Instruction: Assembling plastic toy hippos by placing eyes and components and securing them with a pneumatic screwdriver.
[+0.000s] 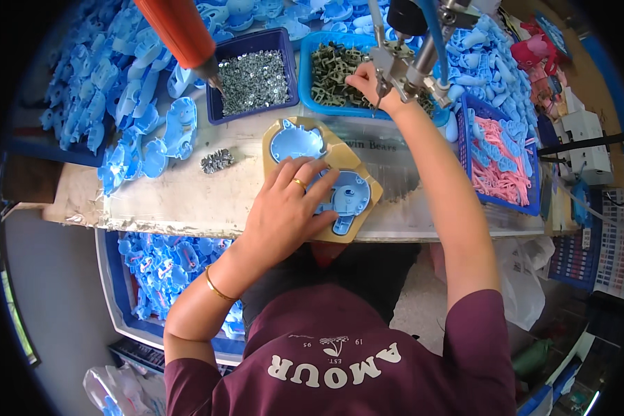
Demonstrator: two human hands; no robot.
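Tabletop (170, 201) piled w/ blue plastic parts (83, 90) | L hand (289, 191) spread, ungripped, over blue shells (355, 188) in tan fixture (340, 157), front ctr | R hand (371, 84) at dark clips (329, 73), can't tell if grasping | tip: steady fixture w/ L, pick clips singly.

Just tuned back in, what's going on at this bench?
The person's left hand lies over a tan fixture with two blue plastic parts seated in it. Their right hand is in a light-blue bin of small dark pieces; whether it has gripped one can't be told. An orange driver points down on the left.
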